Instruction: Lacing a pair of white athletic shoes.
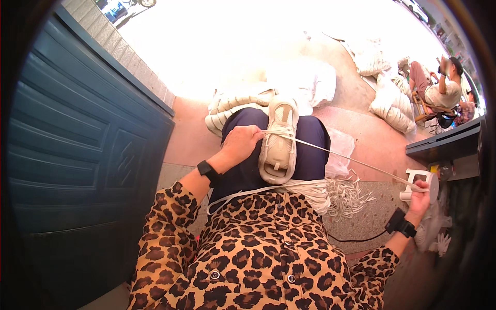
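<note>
Left hand (241,143) fingers clamp the beige sneaker (279,138) at its nine o'clock; right hand (419,195) fingers grip the white shoelace (356,161) pulled taut toward four o'clock

lap (310,150) | beige shoe (279,139), white lace bundle (310,188)

Open floor right of the lap beneath the taut lace (356,161); blue door (77,155) close on the left.
</note>
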Demonstrator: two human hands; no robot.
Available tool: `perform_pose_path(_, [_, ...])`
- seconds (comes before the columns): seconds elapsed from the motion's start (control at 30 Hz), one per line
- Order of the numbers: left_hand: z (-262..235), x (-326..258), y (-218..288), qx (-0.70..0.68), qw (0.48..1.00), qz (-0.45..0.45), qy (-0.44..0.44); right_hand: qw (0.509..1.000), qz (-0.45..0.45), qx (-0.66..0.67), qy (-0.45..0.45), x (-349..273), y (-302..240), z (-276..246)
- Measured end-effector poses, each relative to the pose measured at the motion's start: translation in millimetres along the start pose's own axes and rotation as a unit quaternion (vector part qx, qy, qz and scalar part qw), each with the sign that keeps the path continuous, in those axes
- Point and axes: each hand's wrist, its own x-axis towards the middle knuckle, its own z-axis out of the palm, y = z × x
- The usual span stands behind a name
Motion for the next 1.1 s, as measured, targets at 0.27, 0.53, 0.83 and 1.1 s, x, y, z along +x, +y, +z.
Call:
perform_pose_path(0.27, [-2,8,1,0.1,0.993,0.059,0.031,0.987,-0.05,0.084,0.124,-34,-75,-35])
perform_pose_path(0.53, [1,6,6,0.155,0.98,0.116,0.054,0.911,-0.027,-0.355,0.208,-26,15,104])
perform_pose_path(0.83, [16,8,2,0.163,0.967,0.114,0.156,0.788,0.166,-0.473,-0.359,-94,253,307])
perform_pose_path(1.1, [-3,4,14,0.103,0.993,0.037,-0.039,0.608,-0.238,-0.622,-0.431,-70,298,330])
